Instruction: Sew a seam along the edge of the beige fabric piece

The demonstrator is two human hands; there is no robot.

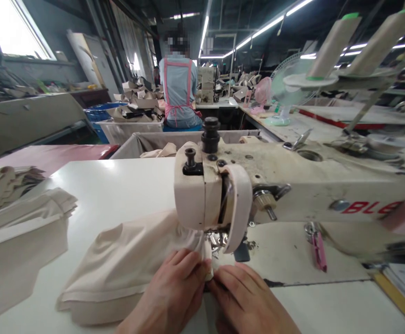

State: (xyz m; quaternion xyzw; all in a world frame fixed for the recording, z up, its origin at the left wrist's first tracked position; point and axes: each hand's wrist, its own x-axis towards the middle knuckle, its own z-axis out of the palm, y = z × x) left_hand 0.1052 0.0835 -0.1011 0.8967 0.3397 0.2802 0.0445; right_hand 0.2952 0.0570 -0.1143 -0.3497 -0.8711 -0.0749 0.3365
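Observation:
A cream sewing machine (275,185) stands on the white table (119,185). A beige fabric piece (126,264) lies in front of it and runs under the presser foot (218,239). My left hand (173,294) rests on the fabric with fingers pressed together, pinching its edge just before the needle. My right hand (247,301) lies beside it, fingertips closed on the same fabric edge. The two hands touch at the fingertips.
Folded beige pieces (18,241) are stacked at the left. Pink snips (319,250) lie on the machine bed at the right. Thread cones (331,46) stand behind. A fabric-lined bin (147,141) sits beyond the table. A person in a pink apron (179,90) sits with their back turned.

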